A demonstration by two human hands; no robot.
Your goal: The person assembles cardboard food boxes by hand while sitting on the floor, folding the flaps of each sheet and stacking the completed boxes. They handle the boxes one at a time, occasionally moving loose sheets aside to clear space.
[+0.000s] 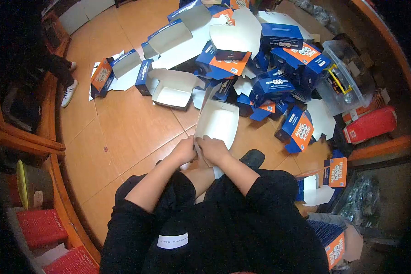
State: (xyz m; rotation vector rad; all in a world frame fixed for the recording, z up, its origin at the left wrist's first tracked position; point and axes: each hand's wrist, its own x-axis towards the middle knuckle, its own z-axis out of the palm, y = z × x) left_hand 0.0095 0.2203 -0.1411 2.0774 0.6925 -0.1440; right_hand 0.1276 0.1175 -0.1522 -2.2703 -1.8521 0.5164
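An open paper food box (220, 119), white inside, is tilted in front of me above the floor, its lid panel standing up along its left side. At its near left corner my left hand (184, 150) pinches the cardboard, fingers closed. Close beside it, my right hand (213, 149) is closed on the same corner, with its fingers curled over the edge. The fingertips of both hands almost meet there, and the exact fold between them is partly hidden. Just beyond stands another open box (173, 95) with a white inside.
Many blue and orange boxes (274, 84) lie heaped ahead and to the right on the tiled floor (109, 137). A clear plastic bin (340, 91) and a red package (372, 125) are at the right. A person's shoe (69, 93) shows at the left, near wooden shelving (29, 134).
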